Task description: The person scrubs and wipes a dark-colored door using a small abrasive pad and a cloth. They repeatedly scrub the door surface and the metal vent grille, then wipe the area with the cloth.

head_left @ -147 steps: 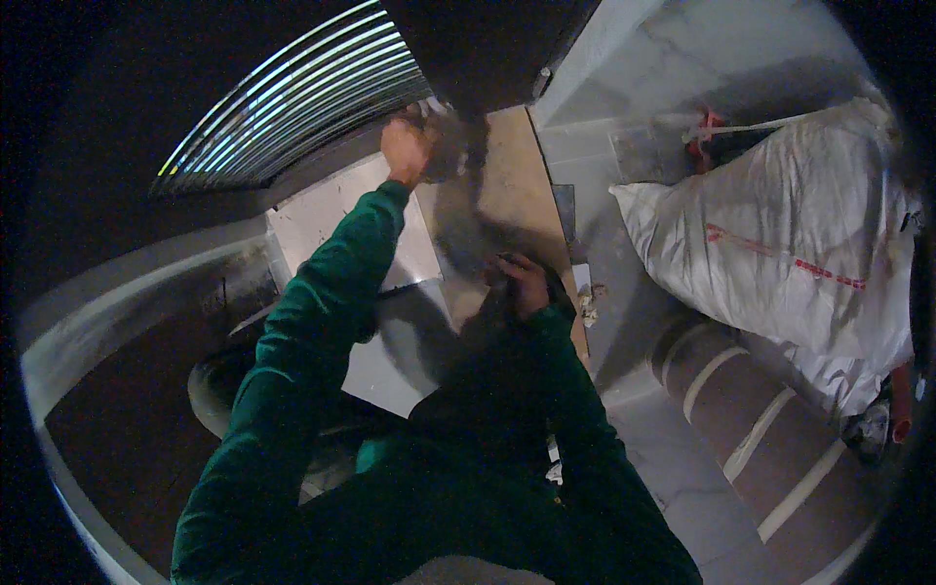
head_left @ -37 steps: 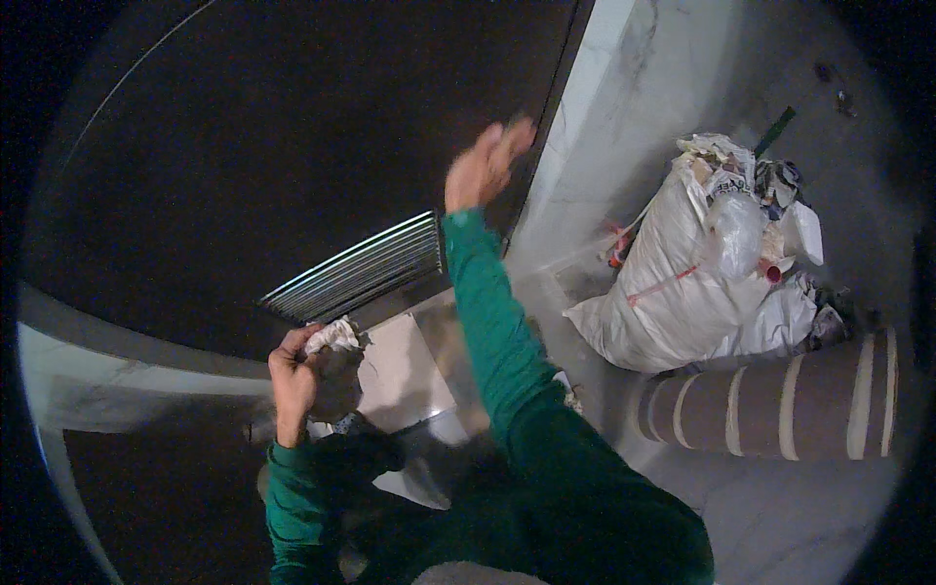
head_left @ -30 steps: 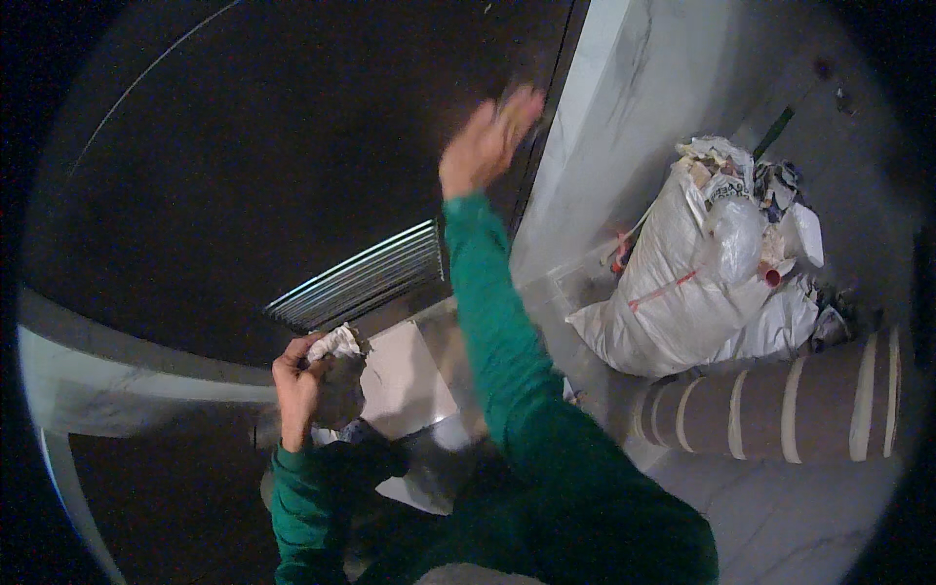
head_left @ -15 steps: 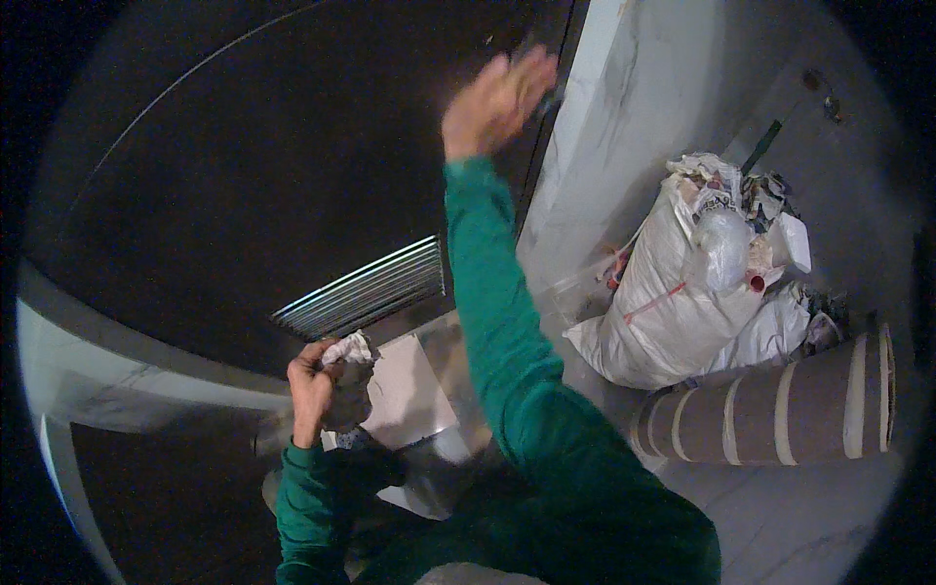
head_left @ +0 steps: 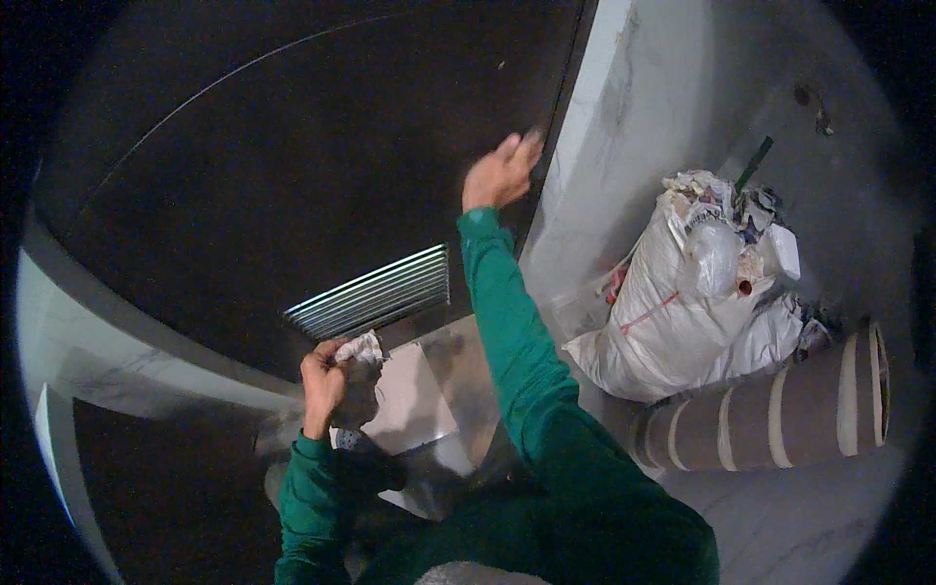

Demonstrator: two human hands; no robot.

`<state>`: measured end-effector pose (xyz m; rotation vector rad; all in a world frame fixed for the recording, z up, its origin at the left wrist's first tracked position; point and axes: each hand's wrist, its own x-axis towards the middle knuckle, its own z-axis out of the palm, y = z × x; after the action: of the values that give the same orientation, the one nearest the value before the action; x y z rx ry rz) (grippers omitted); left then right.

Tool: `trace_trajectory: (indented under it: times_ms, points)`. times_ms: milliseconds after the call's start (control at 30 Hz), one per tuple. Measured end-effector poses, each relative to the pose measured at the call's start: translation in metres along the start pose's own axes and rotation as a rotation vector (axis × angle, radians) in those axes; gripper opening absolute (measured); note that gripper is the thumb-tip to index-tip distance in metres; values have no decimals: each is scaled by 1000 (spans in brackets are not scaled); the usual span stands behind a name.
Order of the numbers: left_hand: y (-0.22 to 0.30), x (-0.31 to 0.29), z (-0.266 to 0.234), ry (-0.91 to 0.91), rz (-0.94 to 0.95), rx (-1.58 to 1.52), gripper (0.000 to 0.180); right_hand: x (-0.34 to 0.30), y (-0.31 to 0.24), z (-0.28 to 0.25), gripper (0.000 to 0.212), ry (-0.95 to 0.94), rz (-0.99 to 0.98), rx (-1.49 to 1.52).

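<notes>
My left hand (head_left: 324, 386) grips a white rag (head_left: 362, 348) near the grille (head_left: 375, 292), bunched up probably for a compact hold, while my right hand (head_left: 501, 175) is raised over the dark door (head_left: 322, 166), too blurred for me to tell whether it holds anything.

The floor (head_left: 612, 414) is grey and carries the following items. A pale, flat panel (head_left: 414, 385) lies at the centre, partly in shadow. A tan board (head_left: 470, 366) adjoins its right edge; which overlaps the other cannot be determined. Farther right rests a full white sack (head_left: 648, 341). Just beside the sack is a brown roll (head_left: 751, 424) with pale bands.
</notes>
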<state>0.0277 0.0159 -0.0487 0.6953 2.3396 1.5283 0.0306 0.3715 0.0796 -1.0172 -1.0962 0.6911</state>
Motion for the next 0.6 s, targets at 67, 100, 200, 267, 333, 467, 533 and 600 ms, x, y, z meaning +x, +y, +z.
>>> trace_trajectory:
  times_ms: [67,100,200,267,333,467,533,600]
  points:
    - [2,-2,-1,-9,35,8,36,33,-54,15,45,-60,-206,77]
    - [3,-2,-1,-40,61,-1,36,58,-84,28,45,30,-371,-58]
    - [2,-2,-1,-51,-1,47,37,92,-114,44,49,-25,-339,13]
    - [-1,-2,1,-39,-21,-27,37,79,-79,40,51,-4,-467,3]
    - [-4,-2,4,-27,15,-66,37,32,-8,26,52,33,-436,30]
    - [-1,-5,7,-51,33,56,36,-46,128,-21,55,-160,16,-187]
    - [3,-5,8,-74,27,117,35,-51,134,-30,54,-261,240,-150]
    - [7,-2,8,-68,111,111,34,-27,87,-22,53,-246,120,-109]
